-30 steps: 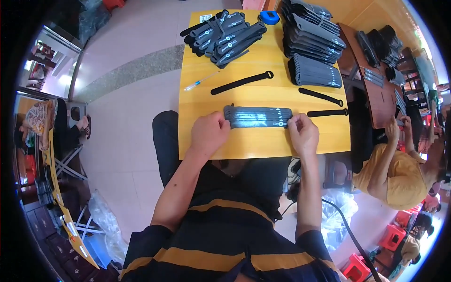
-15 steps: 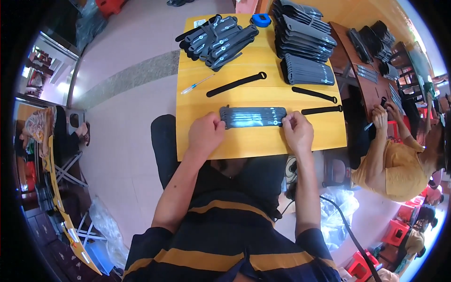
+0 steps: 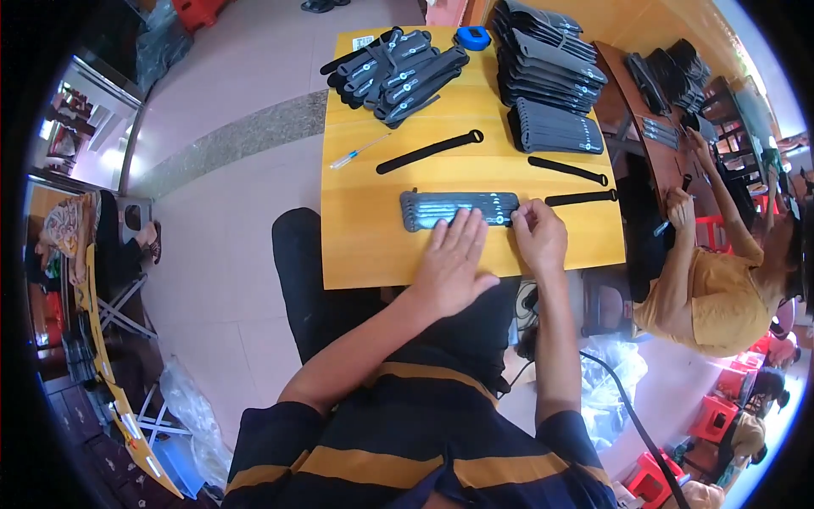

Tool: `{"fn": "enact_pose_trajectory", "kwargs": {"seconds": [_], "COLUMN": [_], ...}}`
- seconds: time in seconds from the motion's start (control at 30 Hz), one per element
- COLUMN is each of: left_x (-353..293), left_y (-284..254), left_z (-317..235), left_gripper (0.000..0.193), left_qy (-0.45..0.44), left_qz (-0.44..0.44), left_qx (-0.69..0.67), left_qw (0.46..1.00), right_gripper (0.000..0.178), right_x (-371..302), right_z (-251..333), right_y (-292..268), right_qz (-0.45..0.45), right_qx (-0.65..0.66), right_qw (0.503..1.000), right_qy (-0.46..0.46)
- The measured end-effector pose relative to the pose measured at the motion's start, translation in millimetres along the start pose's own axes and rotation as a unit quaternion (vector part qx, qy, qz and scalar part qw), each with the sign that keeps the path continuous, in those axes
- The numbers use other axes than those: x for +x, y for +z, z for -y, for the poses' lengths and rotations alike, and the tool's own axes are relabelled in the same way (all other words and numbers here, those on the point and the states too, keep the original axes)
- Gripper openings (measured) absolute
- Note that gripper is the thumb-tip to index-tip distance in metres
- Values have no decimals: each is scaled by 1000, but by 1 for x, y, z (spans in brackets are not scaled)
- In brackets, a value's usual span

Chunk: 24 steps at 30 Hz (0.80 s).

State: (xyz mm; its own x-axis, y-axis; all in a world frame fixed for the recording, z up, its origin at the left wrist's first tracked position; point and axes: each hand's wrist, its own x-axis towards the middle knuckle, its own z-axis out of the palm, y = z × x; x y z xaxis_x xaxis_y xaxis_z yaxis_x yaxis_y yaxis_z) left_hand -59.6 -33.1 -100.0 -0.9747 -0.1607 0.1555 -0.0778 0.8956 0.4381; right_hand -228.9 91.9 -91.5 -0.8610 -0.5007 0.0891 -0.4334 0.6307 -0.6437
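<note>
Bundle of dark grey straps (image 3: 449,200), one, lying flat on the yellow table (image 3: 365,250), toward its near edge. Long axis: left to right, roughly parallel to that edge. Position: ahead of the left grip (image 3: 454,273) and to the left of the right grip (image 3: 541,237). Nearer of the two: the left, its fingertips overlapping the bundle's near long side; the right sits at the right-hand end.

Left grip: bare hand, palm down, fingers extended, thumb spread, clasping nothing. Right grip: bare hand, fingers curled, thumb and fingertips at the bundle's end; whether an edge is pinched, cannot tell.

Appearance: several narrow strips side by side, ribbed, slightly glossy; rounded left end; pale printed marks near the right.

Adjacent: long black strap (image 3: 428,153) beyond, set aslant; two shorter black straps (image 3: 568,171) (image 3: 582,198) to the right; stack of grey bundles (image 3: 551,72), far right; heap of tied bundles (image 3: 398,75), far left.
</note>
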Motion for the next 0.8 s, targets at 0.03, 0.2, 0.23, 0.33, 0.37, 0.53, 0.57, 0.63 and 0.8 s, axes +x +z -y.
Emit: {"fn": "enact_pose_trajectory", "kwargs": {"seconds": [0.03, 0.2, 0.23, 0.33, 0.37, 0.53, 0.57, 0.63, 0.8], "left_x": [0, -31, -37, -49, -51, -58, -60, -62, -64], "left_y": [2, -19, -24, -28, -28, -30, -29, -29, -31], "left_z": [6, 38, 42, 49, 49, 46, 48, 51, 55], "left_gripper": [94, 94, 94, 93, 92, 90, 90, 90, 89], "left_qy": [-15, -46, -67, -92, -102, -127, -132, -120, -124], "left_qz": [3, 19, 25, 33, 33, 37, 33, 31, 41], "left_qx": [13, 21, 36, 60, 70, 76, 81, 86, 61], "left_qw": [1000, 999, 997, 993, 992, 988, 987, 989, 990], "right_gripper": [16, 16, 15, 15, 15, 14, 14, 14, 19], "right_x": [0, 0, 0, 1, 0, -1, -2, -4, -11], "right_z": [2, 1, -1, 0, 1, 2, 2, 3, 10], "right_y": [0, -2, -1, -2, -2, 0, -1, -1, 0], "right_qz": [1, -4, -9, -8, 1, -25, -25, -28, -74], "right_qx": [-4, -14, -19, -21, -19, -19, -19, -16, -62], "right_qw": [1000, 1000, 1000, 1000, 1000, 999, 999, 999, 994], "right_qy": [-2, -11, -20, -19, -13, -8, -8, -3, -43]}}
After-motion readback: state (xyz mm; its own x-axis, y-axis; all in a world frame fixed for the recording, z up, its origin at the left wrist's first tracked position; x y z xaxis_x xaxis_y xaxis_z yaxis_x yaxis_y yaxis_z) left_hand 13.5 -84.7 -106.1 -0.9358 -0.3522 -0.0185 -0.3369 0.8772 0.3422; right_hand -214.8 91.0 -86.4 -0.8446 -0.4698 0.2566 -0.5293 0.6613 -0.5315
